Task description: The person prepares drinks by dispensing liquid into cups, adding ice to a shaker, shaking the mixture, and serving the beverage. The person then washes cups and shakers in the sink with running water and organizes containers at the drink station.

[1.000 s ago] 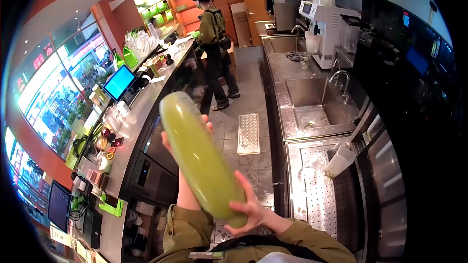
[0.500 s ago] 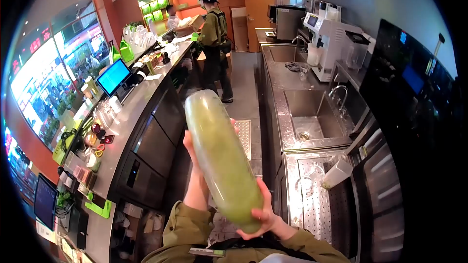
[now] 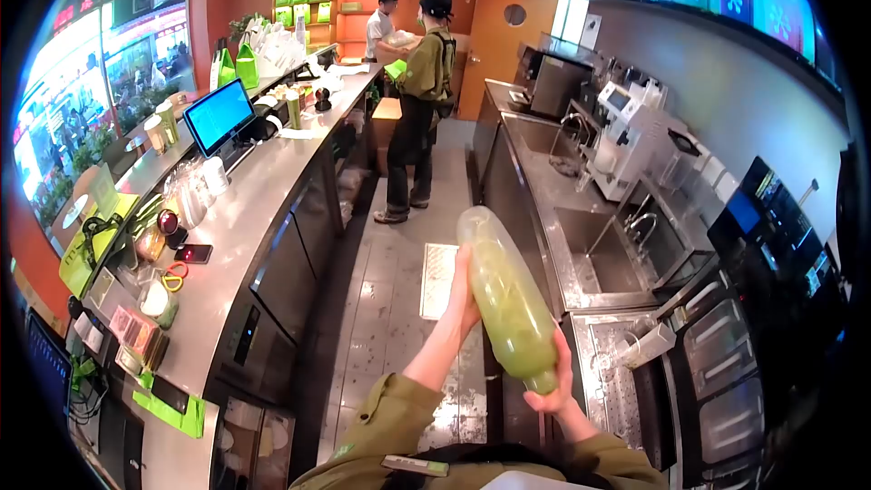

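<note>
A translucent plastic shaker [image 3: 505, 295] with pale green liquid inside is between my two hands, in front of me above the aisle floor. It lies tilted, its broad end up and away from me and its narrow capped end down to the right, near my body. My left hand [image 3: 465, 289] supports the broad part from the left side, its fingers mostly hidden behind the shaker. My right hand [image 3: 555, 384] is wrapped round the narrow end.
On the left runs a long counter [image 3: 259, 218] with a screen [image 3: 218, 116], scissors [image 3: 174, 276] and a phone [image 3: 193, 254]. On the right are a sink [image 3: 594, 263], a drain tray [image 3: 610, 354] and a white pitcher [image 3: 648, 345]. A co-worker [image 3: 426, 82] stands in the aisle ahead.
The shaker has moved right in view and its narrow end now shows more clearly. My view has shifted, revealing more of the room ahead. The co-worker and a second person farther back appear more fully.
</note>
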`<state>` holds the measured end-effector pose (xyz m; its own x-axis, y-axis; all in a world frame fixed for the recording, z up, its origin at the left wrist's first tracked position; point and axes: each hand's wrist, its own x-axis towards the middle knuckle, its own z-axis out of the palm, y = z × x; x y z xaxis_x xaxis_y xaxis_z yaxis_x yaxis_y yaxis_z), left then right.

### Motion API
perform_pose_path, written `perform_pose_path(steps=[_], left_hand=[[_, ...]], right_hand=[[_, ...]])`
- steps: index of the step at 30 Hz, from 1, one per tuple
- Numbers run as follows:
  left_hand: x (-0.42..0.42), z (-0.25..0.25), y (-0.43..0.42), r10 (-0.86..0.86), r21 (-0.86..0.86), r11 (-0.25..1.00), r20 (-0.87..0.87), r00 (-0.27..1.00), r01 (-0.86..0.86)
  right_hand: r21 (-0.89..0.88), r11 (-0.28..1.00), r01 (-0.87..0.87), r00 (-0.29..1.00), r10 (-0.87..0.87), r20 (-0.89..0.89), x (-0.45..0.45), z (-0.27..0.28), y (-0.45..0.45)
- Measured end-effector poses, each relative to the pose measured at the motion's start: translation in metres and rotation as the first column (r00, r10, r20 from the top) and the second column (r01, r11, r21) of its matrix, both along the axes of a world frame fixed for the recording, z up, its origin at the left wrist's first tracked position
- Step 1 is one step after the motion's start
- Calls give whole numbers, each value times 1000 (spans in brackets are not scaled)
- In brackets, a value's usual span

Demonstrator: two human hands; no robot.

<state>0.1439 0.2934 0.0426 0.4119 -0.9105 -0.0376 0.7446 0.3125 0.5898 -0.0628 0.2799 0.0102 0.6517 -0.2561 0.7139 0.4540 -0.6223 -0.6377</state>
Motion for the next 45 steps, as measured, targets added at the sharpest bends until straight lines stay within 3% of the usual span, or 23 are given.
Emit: perform_pose_path(steps=[4, 7, 8, 12, 15, 16, 18, 19, 20, 22, 23, 26, 29, 30, 33, 34, 35, 37, 38, 41, 42, 43, 45], left_hand=[[26, -4, 5, 64, -317, 945, -51, 997, -77], [56, 4, 3, -77, -249, 967, -99, 992, 50], [58, 14, 2, -50, -96, 995, -116, 992, 39], [31, 35, 29, 60, -457, 882, -132, 989, -115], [58, 3, 4, -121, -261, 961, -76, 990, 97], [57, -8, -1, -26, -138, 990, -62, 998, 17], [52, -26, -15, 158, 62, 985, 17, 987, -159], [43, -20, -13, 34, -155, 988, 52, 998, -25], [26, -19, -11, 35, -219, 975, 11, 999, -32], [2, -2, -14, 77, -334, 940, -5, 997, -75], [10, -14, -28, 87, -210, 974, 20, 996, -81], [3, -14, -48, 201, 168, 960, 144, 969, -224], [-32, 12, -45, 67, -276, 961, 155, 986, -22], [-45, 23, -43, 82, -297, 954, 113, 990, -45], [-34, 14, -67, -85, -182, 980, -9, 996, 82], [-33, 7, -75, 151, 88, 983, 115, 982, -161], [-36, -1, -77, 167, 162, 967, 183, 969, -197], [-49, -6, -65, 129, -6, 992, 72, 989, -129], [-62, -2, -54, 25, -275, 961, 42, 999, -12], [-48, -36, -51, -6, -145, 989, 21, 1000, 9], [-39, -53, -57, 65, 63, 996, -36, 997, -62], [-37, -67, -58, 89, 129, 989, -91, 992, -77], [-24, -124, -46, 3, 142, 990, 67, 998, -13]], right_hand=[[-325, 946, 4, 998, 15, 57, 22, 29, 27], [-87, 994, 64, 995, -70, -65, 49, 47, 15], [301, 951, 65, 989, -22, -144, 54, 41, 15], [-264, 964, 11, 1000, -3, 29, 42, 40, 33], [-93, 993, 75, 996, -78, -31, 51, 25, 12], [222, 972, 71, 996, -57, -71, 55, 17, 3], [246, 968, 43, 998, -33, -45, 40, 14, 17], [241, 970, 25, 999, -19, -27, 32, 15, 13], [-25, 997, 76, 997, -77, -12, 20, 16, 9], [-72, 997, 41, 998, -37, 54, 7, 11, -7], [-70, 997, 30, 996, -24, 83, 3, 7, -15], [392, 920, 5, 999, -18, 28, 0, -11, -40], [12, 1000, 15, 988, -16, 156, -27, 4, -37], [-81, 996, 31, 982, -15, 187, -33, 7, -37], [15, 996, 83, 987, -84, 133, -28, -2, -55], [183, 979, 84, 993, -97, 63, -24, -2, -62], [584, 812, -10, 1000, 10, 4, -34, 4, -55], [112, 993, 23, 990, -39, 134, -51, -2, -50], [-10, 998, 68, 990, -66, 123, -59, -2, -40], [61, 998, 7, 995, -13, 103, -56, -9, -47], [134, 989, 63, 998, -65, 17, -50, -21, -58], [521, 852, 50, 996, -2, -92, -49, -20, -57], [821, 570, -25, 991, 121, -53, -49, -17, -64]])
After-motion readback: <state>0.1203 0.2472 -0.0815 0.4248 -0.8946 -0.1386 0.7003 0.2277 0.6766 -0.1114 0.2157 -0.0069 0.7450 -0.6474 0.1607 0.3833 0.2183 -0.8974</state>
